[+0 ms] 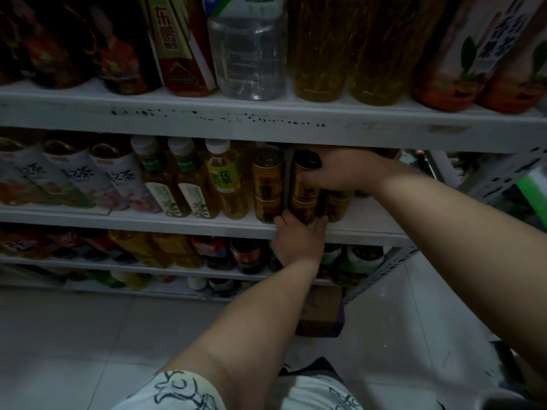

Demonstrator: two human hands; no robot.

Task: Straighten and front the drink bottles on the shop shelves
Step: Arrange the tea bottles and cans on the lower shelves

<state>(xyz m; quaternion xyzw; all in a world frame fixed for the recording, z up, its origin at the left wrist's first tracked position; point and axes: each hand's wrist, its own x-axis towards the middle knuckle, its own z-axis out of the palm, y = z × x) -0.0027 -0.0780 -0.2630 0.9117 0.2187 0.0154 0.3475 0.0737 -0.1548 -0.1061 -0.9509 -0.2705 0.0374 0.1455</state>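
Gold can (305, 199) sits at the front of the second shelf (177, 223), its long axis close to upright with the dark top up. I see my right hand (337, 173) curled over the can's top, thumb against its face. My left hand (299, 247) grips the base, thumb and fingers spread to either side. Stacked cans (268, 184) stand just to the left.

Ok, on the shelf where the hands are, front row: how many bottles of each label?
White-wrap bottles: 3
Green-neck bottles: 2
Yellow-label bottle: 1
Total: 6
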